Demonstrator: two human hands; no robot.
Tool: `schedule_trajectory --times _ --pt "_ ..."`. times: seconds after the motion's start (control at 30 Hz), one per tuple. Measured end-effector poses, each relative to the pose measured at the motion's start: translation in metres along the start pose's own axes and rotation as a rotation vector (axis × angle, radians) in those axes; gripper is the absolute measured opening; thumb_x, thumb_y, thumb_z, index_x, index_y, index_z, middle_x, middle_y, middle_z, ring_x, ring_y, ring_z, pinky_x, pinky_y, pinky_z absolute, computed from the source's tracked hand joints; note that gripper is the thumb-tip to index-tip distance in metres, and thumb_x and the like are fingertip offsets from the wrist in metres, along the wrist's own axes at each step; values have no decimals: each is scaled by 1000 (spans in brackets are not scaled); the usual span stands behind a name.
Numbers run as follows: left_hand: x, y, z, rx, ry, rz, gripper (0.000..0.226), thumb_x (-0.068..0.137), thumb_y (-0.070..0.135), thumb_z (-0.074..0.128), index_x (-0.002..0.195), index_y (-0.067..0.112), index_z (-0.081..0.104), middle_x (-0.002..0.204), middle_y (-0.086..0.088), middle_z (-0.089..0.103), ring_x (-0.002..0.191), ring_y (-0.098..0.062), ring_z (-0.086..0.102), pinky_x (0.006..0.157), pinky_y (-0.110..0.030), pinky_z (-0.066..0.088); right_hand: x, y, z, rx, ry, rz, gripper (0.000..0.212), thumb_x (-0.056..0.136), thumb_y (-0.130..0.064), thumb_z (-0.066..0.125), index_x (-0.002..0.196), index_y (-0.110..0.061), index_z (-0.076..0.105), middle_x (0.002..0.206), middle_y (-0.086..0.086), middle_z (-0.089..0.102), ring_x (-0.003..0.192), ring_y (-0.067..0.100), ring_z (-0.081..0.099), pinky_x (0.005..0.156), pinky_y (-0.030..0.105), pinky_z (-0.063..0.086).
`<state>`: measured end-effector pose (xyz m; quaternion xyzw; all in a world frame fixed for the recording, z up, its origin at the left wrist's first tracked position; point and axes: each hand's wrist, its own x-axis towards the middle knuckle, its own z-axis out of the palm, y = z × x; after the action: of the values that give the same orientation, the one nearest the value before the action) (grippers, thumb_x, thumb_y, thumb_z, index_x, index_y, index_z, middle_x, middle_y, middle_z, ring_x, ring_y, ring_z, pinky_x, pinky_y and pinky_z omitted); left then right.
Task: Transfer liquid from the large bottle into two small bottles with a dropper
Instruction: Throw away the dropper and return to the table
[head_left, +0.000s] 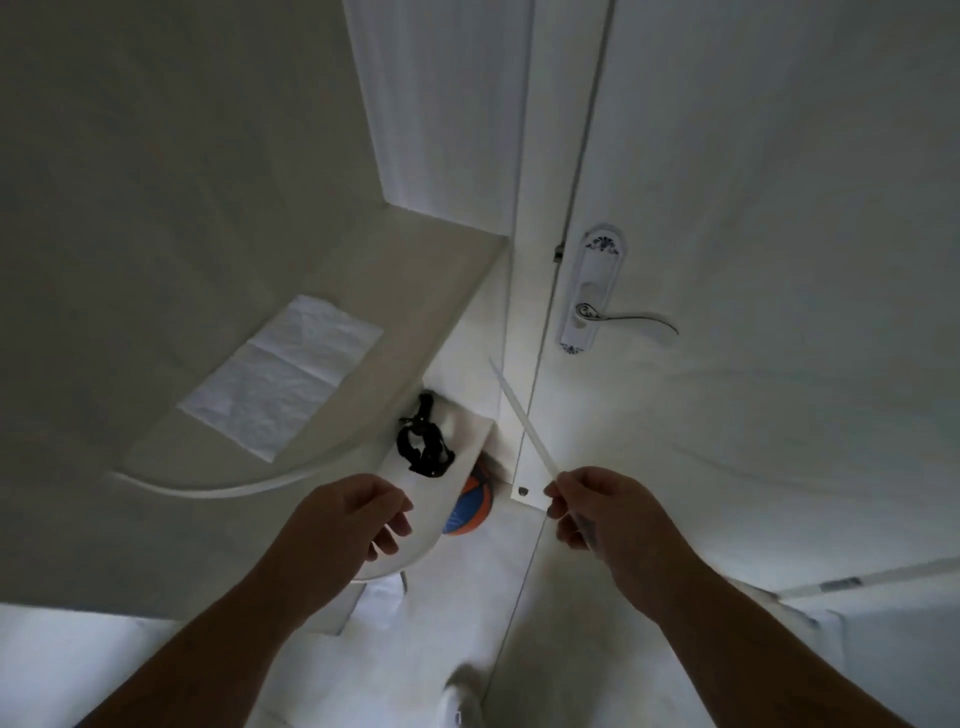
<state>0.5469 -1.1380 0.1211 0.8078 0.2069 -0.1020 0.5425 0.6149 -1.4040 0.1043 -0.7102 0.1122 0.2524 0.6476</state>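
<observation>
My right hand (597, 514) pinches a long translucent plastic dropper (519, 421) near its bulb end; the thin tip points up and to the left, in front of the door frame. My left hand (353, 514) hovers over the rounded front edge of the white table (171, 486) with fingers loosely curled and nothing in it. No bottle, large or small, is in view.
A white paper napkin (280, 376) lies flat on the table. A black strap bundle (423, 441) sits at the table's right corner. An orange and blue ball (467, 512) lies on the floor below. A white door with a lever handle (623, 317) stands to the right.
</observation>
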Motion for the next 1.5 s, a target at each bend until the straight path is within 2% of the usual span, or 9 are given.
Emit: schedule_trajectory --times 0.2,0.3,0.4,0.57,0.73,0.9,1.0,1.33,1.5 --pt "0 4 -16 -48 134 -36 29 97 15 57 79 30 74 80 -1 76 62 -14 67 56 -24 49 52 -37 25 -110 -183 -30 22 100 -12 59 84 -4 70 70 9 68 61 18 59 60 29 49" --pt "-7 5 -15 -105 262 -71 29 96 15 58 79 31 74 79 -2 76 62 -16 67 59 -31 48 77 -63 38 -176 -317 -91 22 99 -7 59 80 -4 70 64 6 64 59 19 56 56 25 48" --pt "-22 4 -10 -164 408 -130 34 98 10 57 79 32 75 79 -2 76 63 -17 68 59 -32 49 95 -93 54 -298 -448 -175 24 99 -11 60 78 -11 71 66 4 65 59 15 57 57 24 46" --pt "-45 2 -8 -342 646 -211 31 98 6 55 78 17 76 78 -8 75 63 -22 67 61 -35 48 118 -140 96 -634 -597 -458 22 98 -29 61 80 -18 69 66 -5 69 58 2 61 54 13 46" --pt "-60 2 -11 -443 806 -273 25 99 3 54 85 5 74 77 -12 74 61 -20 66 61 -36 47 139 -166 155 -897 -615 -793 10 95 -32 67 96 -23 71 88 -12 70 82 5 63 68 19 44" --pt "-65 1 -13 -469 852 -308 24 99 4 54 85 6 75 77 -11 75 62 -21 66 63 -37 48 161 -179 207 -999 -606 -1037 7 89 -15 73 94 -11 74 100 7 68 92 22 64 76 29 46" --pt "-64 0 -15 -479 870 -314 24 98 4 55 85 6 75 77 -11 75 63 -21 66 63 -37 48 169 -179 223 -1051 -641 -1097 7 86 -11 74 93 -11 76 103 10 65 99 27 62 84 34 49" --pt "-62 3 -16 -463 886 -323 23 98 6 56 86 8 75 77 -8 75 62 -18 67 61 -33 50 179 -168 221 -1118 -671 -1069 16 85 -10 77 101 -10 78 113 10 63 110 29 58 95 38 47" --pt "-70 -2 -13 -478 925 -343 24 98 7 56 85 10 76 79 -9 75 65 -22 67 64 -37 50 169 -167 215 -1058 -657 -1094 19 84 -11 77 104 -10 76 115 8 64 112 27 58 98 38 45"
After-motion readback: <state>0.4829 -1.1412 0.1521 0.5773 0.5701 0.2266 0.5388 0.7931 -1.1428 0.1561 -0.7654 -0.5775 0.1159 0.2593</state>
